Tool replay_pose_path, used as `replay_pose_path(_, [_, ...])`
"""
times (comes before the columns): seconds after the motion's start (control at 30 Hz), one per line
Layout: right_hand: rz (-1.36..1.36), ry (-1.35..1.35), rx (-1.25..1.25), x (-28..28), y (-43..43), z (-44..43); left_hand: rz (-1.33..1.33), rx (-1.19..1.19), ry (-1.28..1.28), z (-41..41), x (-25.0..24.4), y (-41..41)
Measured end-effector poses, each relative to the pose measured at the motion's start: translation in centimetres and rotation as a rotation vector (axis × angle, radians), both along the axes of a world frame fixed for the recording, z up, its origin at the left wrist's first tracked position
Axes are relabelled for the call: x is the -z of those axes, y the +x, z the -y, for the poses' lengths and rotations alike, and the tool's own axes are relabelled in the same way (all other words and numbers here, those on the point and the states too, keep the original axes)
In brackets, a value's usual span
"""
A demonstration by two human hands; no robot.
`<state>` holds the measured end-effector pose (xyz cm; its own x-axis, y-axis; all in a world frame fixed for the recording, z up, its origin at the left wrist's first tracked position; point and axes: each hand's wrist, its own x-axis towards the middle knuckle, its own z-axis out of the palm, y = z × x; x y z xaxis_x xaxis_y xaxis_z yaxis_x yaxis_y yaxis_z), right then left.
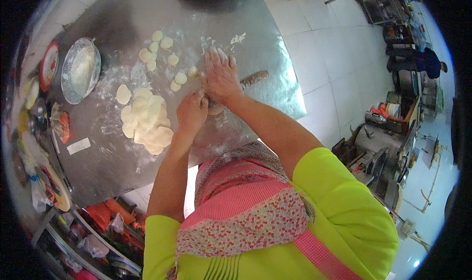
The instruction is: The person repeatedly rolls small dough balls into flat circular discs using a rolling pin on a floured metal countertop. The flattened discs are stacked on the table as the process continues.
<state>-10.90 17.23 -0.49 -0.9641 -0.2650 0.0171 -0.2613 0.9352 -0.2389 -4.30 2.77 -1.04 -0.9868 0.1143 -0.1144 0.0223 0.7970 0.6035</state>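
Note:
My right hand (222, 73) lies flat with its fingers stretched out, its palm over a dark wooden rolling pin (255, 79). One end of the pin sticks out to the right; the palm hides its middle. Close by on the left, my left hand (192, 110) has curled fingers at the edge of a dough round (216, 110), partly covered by the hands. Small dough pieces (180, 78) sit just left of my right hand, and several more (151, 55) lie farther up. A pile of thin flat dough wrappers (147, 116) overlaps beside my left wrist.
A metal table (121, 169) dusted with flour bears everything. At its left stand a metal bowl of flour (79, 72), a red-rimmed plate (49, 66) and a white card (79, 146). Shelves with bags are lower left. Another person (424, 63) stands by the stoves at right.

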Motion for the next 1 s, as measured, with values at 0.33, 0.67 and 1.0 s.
replay_pose_path(0.33, [0.197,0.058,-0.111,-1.8,9.1,-4.4,0.248,0.038,-0.095,0.5,-1.6,1.1])
replay_pose_path(0.67, [0.049,-0.097,-0.037,-0.3,2.0,-0.4,0.034,0.070,-0.156,0.6,-1.2,-0.2])
replay_pose_path(1.0, [0.036,0.025,-0.049,-0.6,3.0,-0.5,0.070,0.032,-0.057,0.1,-2.2,1.6])
